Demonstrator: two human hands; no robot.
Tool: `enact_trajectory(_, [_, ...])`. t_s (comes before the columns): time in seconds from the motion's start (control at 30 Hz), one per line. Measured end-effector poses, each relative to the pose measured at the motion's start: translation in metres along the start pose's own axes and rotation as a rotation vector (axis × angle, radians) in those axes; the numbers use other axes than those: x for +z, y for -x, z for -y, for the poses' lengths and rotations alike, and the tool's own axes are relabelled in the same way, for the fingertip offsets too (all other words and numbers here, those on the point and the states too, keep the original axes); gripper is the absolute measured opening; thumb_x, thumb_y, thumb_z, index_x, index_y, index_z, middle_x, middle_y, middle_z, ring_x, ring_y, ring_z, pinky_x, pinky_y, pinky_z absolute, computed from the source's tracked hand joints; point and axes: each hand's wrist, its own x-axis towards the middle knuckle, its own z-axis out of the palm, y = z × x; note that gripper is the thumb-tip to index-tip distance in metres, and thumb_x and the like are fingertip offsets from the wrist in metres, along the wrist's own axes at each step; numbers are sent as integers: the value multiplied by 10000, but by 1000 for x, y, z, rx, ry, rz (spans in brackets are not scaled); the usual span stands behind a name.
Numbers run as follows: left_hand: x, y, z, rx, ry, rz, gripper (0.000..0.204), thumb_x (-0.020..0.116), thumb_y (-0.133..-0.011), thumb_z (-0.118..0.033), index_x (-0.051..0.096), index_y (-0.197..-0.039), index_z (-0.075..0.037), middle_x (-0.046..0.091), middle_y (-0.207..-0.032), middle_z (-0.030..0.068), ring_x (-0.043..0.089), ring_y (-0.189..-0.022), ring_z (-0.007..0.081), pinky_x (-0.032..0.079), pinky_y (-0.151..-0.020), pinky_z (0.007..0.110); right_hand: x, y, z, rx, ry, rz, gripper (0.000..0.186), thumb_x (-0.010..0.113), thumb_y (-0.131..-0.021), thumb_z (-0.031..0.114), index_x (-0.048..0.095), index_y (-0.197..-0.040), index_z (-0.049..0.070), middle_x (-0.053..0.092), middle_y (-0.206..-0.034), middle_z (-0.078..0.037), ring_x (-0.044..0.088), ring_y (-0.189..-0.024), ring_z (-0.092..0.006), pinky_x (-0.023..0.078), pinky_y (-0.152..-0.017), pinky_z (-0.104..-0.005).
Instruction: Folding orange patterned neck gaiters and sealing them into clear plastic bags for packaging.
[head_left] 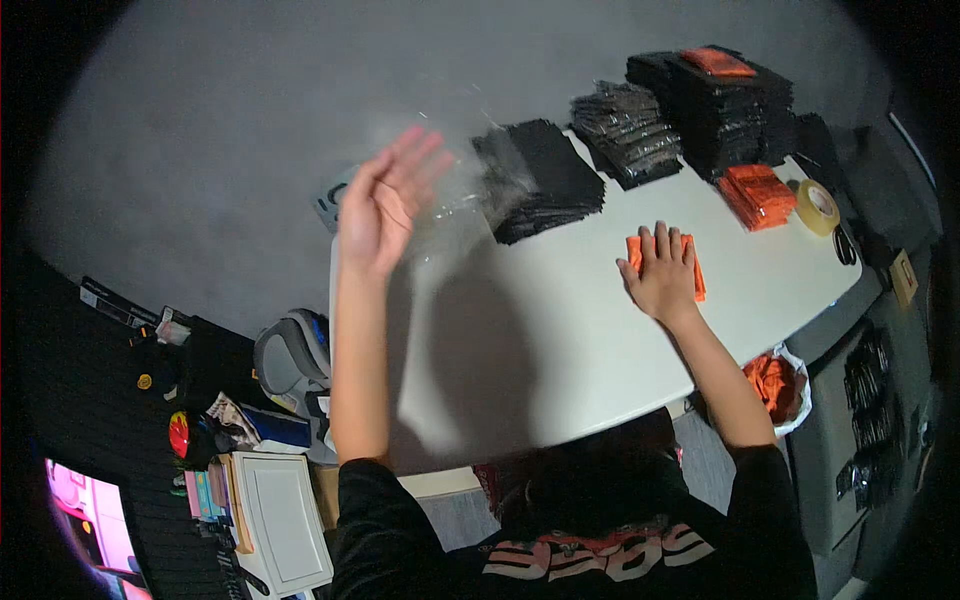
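My left hand [385, 205] is raised over the table's far left part, palm showing and fingers stretched out, their tips smeared by motion. Beside it, clear plastic bags [450, 228] lie at the table's edge; I cannot tell whether the fingers touch any. My right hand [665, 275] lies flat with spread fingers, pressing on a folded orange cloth [699, 285] on the white table [590, 340]. The hand covers most of that cloth. To the right of the bags lies a stack of flat black pieces [555, 175], with see-through film over its left side.
At the back right stand a pile of black film-wrapped packs [628, 130], a taller black stack [720, 110] and orange packs [758, 197]. A tape roll [818, 208] and black scissors [845, 245] sit near the right edge. Below hangs a white bag [795, 395] of orange cloth.
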Motion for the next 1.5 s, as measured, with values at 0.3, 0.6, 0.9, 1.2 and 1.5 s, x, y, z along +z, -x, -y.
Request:
enact_trajectory(0.3, [-53, 65, 163, -542, -683, -307, 345, 571, -1000, -276, 726, -1231, -72, 746, -983, 114, 714, -855, 294, 571, -728, 409, 2, -7, 5, -3, 67, 7, 800, 355, -1035, 640, 366, -1609, 83, 309, -1674, -213, 260, -1552, -432, 167, -1259, -597])
enact_trajectory(0.6, [-37, 81, 179, 465, -1618, -52, 340, 728, -872, -114, 724, -1206, -49, 702, -1149, 154, 649, -1112, 301, 515, -1016, 418, 5, -2, -8, -65, -5, -182, 720, 446, -1042, 579, 466, -1547, 66, 418, -1607, -240, 317, -1533, -436, 170, -1260, -603])
enact_trajectory(0.9, [2, 102, 155, -213, -1720, 8, 193, 723, -939, -230, 797, -1027, -75, 724, -781, 120, 714, -733, 292, 602, -771, 410, -56, 33, 59, -714, -389, 125, 191, 762, -857, 205, 754, -947, 36, 694, -1113, -190, 663, -1059, -350, 529, -938, -454])
enact_trajectory(1.2, [-55, 94, 165, 104, -1153, -94, 178, 752, -902, -187, 769, -1024, -59, 731, -884, 127, 712, -781, 301, 563, -724, 391, -44, -33, 99, -995, -548, 385, 221, 638, -725, -81, 733, -881, 44, 671, -1008, -137, 659, -1042, -351, 545, -890, -433])
enact_trajectory(1.5, [-67, 88, 178, 140, -1276, 275, 198, 815, -805, -138, 784, -987, -65, 725, -974, 108, 683, -958, 287, 531, -895, 403, -46, -23, 93, -780, -864, 591, 68, 755, -840, 30, 753, -908, 32, 665, -750, -120, 635, -688, -309, 513, -682, -403])
